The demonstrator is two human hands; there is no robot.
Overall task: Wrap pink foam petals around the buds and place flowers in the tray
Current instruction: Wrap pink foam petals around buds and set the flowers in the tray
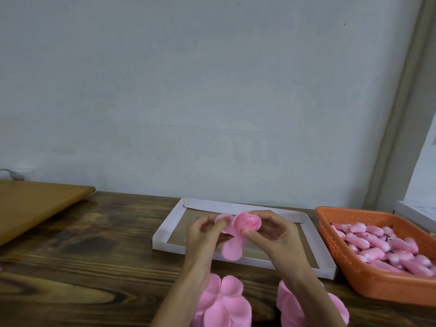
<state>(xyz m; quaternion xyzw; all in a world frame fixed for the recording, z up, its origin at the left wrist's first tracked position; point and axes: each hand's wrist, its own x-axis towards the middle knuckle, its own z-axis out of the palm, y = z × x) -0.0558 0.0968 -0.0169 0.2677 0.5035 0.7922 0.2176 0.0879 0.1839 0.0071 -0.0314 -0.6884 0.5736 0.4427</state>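
**One flower half wrapped, none seen in the tray**

Both hands work on one half-wrapped flower (247, 221), held just above the white cardboard tray (165, 233). The right hand (271, 232) grips it, with the thumb pressed at its base and the fingers curled behind the head. The left hand (205, 232) pinches one loose lobe of the foam petal piece (232, 250) just left of the bud. Another lobe hangs free below both thumbs. Some lobes are folded round the bud and others are not, so this wrap looks partway done.

No finished flower can be seen in the part of the tray that shows beyond and beside the fingers, so placing appears not yet begun. To the right of the right hand, an orange basket (354, 274) holds many bare pink buds (377, 241). Below the wrists, stacks of pink petals (221, 300) lie on the wooden table (94, 256). With that much stock waiting, most of the job seems left.
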